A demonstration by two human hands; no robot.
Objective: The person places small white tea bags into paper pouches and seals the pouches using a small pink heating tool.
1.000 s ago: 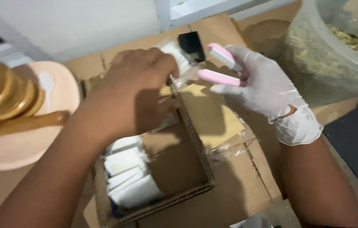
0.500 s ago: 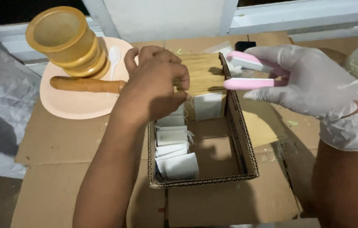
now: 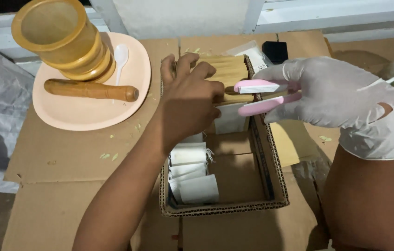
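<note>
The bare left hand (image 3: 190, 104) reaches into the far end of an open cardboard box (image 3: 271, 186), its fingers curled and pinched on the row of tan paper sachets (image 3: 229, 72) packed upright there. Just right of it, the gloved right hand (image 3: 331, 95) is closed around a pink and white hand sealer (image 3: 262, 95), whose two arms stand slightly apart and point left, their tips just beside the left hand's knuckles and over the box's right wall. A single white sachet (image 3: 229, 118) stands right under the sealer, against the tan row.

Nearer in the same box, along its left side, lies a stack of about four white sachets (image 3: 192, 174); the exact count is hard to tell, as they overlap. The right half of the box floor is bare cardboard.

Far left, one peach-coloured plate (image 3: 67, 116) carries one yellow-brown wooden mortar (image 3: 60, 39), one wooden pestle (image 3: 90, 89) lying on its side, and one white plastic spoon (image 3: 120, 56). Beyond the box sit one small black object (image 3: 276, 50) and a clear plastic packet (image 3: 252, 52). Flattened cardboard sheets (image 3: 76, 162) cover the surface under everything.
</note>
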